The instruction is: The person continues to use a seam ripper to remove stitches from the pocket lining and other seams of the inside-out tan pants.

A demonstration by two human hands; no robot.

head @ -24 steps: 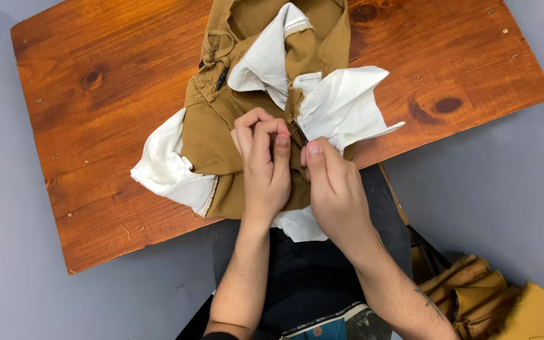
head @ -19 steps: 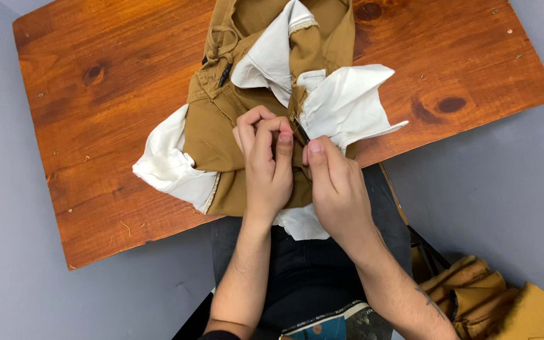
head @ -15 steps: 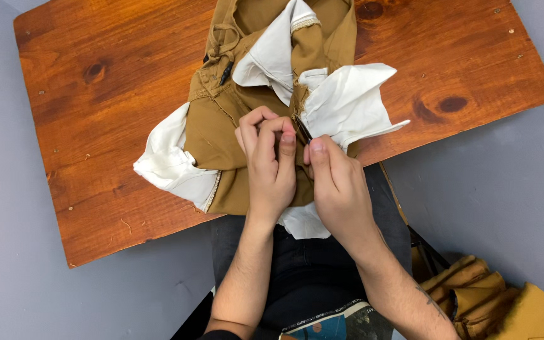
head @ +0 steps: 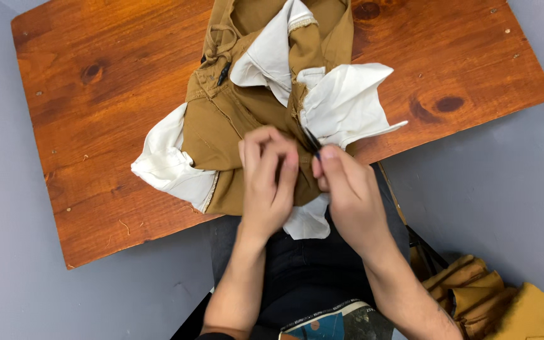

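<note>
Both hands (head: 269, 182) (head: 347, 189) have barely shifted, still pinching the brown trousers (head: 234, 119).

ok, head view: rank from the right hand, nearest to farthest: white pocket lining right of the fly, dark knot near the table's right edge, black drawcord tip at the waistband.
From the right hand:
1. White pocket lining, just above the fingertips.
2. Dark knot, up and right on the table.
3. Black drawcord tip, up left on the tan trousers.
</note>
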